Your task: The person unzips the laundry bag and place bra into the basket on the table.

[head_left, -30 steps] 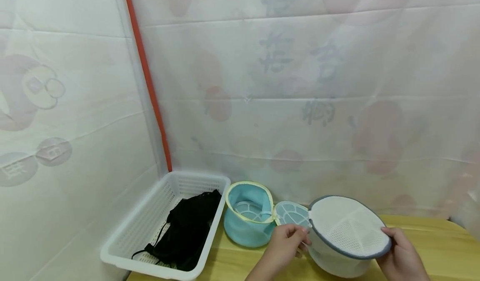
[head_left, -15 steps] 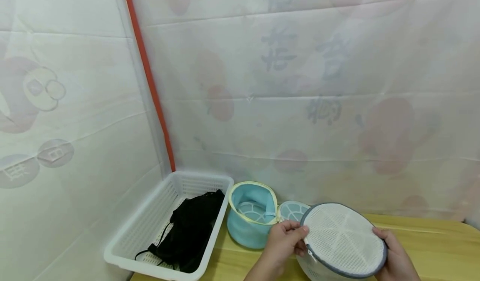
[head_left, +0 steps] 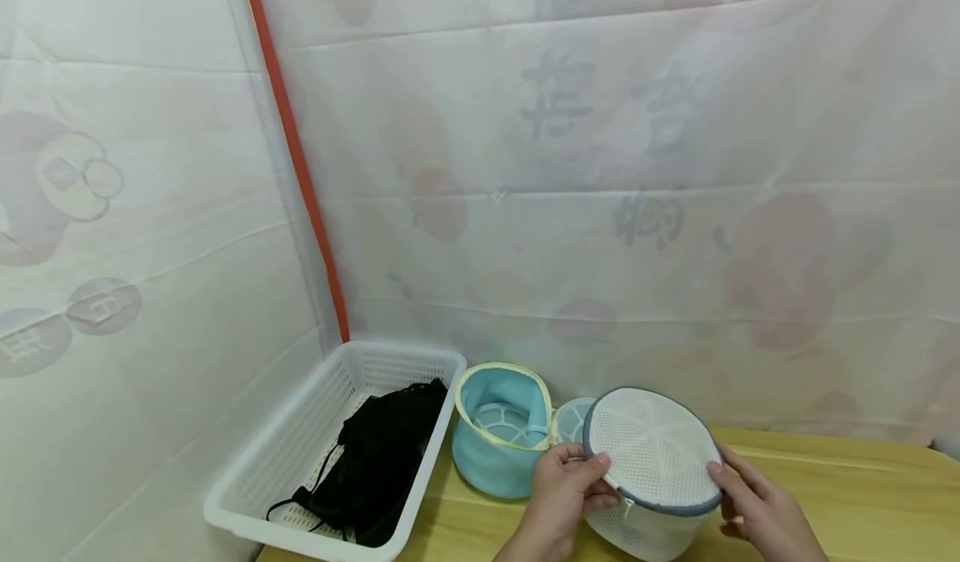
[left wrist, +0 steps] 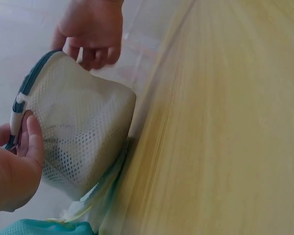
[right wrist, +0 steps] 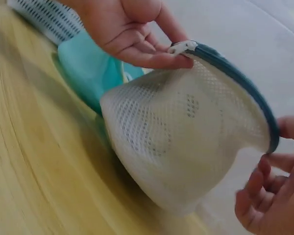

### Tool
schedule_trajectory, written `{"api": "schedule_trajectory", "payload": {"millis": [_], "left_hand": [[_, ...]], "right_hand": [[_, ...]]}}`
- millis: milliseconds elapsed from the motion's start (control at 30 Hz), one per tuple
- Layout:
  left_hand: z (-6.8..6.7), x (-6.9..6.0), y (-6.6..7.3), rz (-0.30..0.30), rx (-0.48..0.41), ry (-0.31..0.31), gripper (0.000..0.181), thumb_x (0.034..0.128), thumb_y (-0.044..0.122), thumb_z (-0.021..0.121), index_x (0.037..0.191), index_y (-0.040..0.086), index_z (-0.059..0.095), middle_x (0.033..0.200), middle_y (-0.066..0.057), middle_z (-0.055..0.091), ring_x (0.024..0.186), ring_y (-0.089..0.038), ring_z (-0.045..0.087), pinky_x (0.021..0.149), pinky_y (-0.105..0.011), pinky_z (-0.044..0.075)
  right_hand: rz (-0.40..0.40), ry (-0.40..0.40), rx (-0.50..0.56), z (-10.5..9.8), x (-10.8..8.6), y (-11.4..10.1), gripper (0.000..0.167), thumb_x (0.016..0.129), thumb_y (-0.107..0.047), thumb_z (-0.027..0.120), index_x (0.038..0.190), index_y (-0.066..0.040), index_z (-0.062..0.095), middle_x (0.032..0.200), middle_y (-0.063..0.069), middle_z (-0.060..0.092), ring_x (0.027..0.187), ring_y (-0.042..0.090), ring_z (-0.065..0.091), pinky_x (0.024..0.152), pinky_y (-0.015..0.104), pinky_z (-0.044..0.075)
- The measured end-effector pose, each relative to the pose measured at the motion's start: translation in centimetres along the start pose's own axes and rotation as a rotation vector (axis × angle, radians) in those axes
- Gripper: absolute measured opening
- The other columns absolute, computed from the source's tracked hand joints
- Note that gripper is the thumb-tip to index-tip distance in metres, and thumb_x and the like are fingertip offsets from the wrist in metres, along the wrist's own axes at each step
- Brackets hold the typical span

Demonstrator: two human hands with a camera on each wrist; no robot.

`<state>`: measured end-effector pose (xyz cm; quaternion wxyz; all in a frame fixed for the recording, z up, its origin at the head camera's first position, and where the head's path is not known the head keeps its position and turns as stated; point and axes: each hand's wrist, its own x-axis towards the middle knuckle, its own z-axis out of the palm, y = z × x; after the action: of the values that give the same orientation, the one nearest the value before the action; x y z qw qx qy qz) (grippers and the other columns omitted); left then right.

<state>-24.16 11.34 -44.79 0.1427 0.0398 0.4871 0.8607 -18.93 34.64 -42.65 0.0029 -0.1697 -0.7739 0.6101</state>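
Note:
A white mesh laundry bag (head_left: 656, 445), round with a flat top and a grey-blue zip rim, is held tilted over the table's front part. My left hand (head_left: 562, 495) pinches its rim on the left, thumb on top, close to the zip pull (head_left: 628, 508). On the opposite side my right hand (head_left: 765, 504) grips the rim between thumb and fingers. The right wrist view shows the bag's soft mesh side (right wrist: 171, 137) bulging below both hands. Just left of it stands a blue mesh bag (head_left: 498, 466) with yellow trim, its round lid (head_left: 573, 420) folded open and partly hidden.
At the left, a white plastic basket (head_left: 247, 483) holds a black cloth item (head_left: 390, 462) with thin straps. All this is on a yellow wood-grain table (head_left: 847, 487). Printed white sheets (head_left: 480, 170) hang behind and to the left, with a red strip (head_left: 296, 153) at their corner.
The white bag has shifted left, covering more of the blue lid. My right hand has moved left with it, thumb now on the mesh top's edge. My left hand has taken hold of the rim.

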Motion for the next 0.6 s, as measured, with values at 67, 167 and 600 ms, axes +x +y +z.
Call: {"api": "schedule_trajectory", "payload": {"millis": [67, 167, 600], "left_hand": [[0.2, 0.0, 0.0, 0.007, -0.004, 0.02, 0.02, 0.0857, 0.008, 0.074, 0.096, 0.0, 0.058, 0.071, -0.01, 0.07, 0.059, -0.014, 0.067, 0.055, -0.027, 0.058], [0.5, -0.1, 0.1, 0.01, -0.001, 0.038, 0.019, 0.0858, 0.008, 0.074, 0.095, 0.0, 0.059, 0.072, -0.011, 0.071, 0.06, -0.014, 0.068, 0.057, -0.028, 0.059], [-0.7, -0.8, 1.4, 0.161, 0.391, -0.004, 0.014, 0.0854, 0.013, 0.075, 0.096, 0.007, 0.067, 0.079, -0.001, 0.071, 0.066, -0.007, 0.066, 0.061, -0.021, 0.057]], "right_hand": [[0.032, 0.011, -0.069, 0.5, -0.5, -0.5, 0.087, 0.098, -0.058, 0.047, 0.158, -0.005, 0.013, 0.082, 0.001, 0.06, 0.07, 0.014, 0.059, 0.066, 0.032, 0.057], [0.017, -0.011, -0.047, 1.2, -1.0, -0.9, 0.087, 0.1, -0.05, 0.051, 0.157, -0.002, 0.006, 0.079, 0.006, 0.067, 0.07, 0.02, 0.066, 0.068, 0.035, 0.059], [0.012, 0.112, 0.191, 2.7, -0.6, -0.4, 0.104, 0.088, -0.038, 0.073, 0.158, -0.005, 0.003, 0.093, 0.001, 0.074, 0.079, 0.016, 0.073, 0.076, 0.035, 0.06]]}}
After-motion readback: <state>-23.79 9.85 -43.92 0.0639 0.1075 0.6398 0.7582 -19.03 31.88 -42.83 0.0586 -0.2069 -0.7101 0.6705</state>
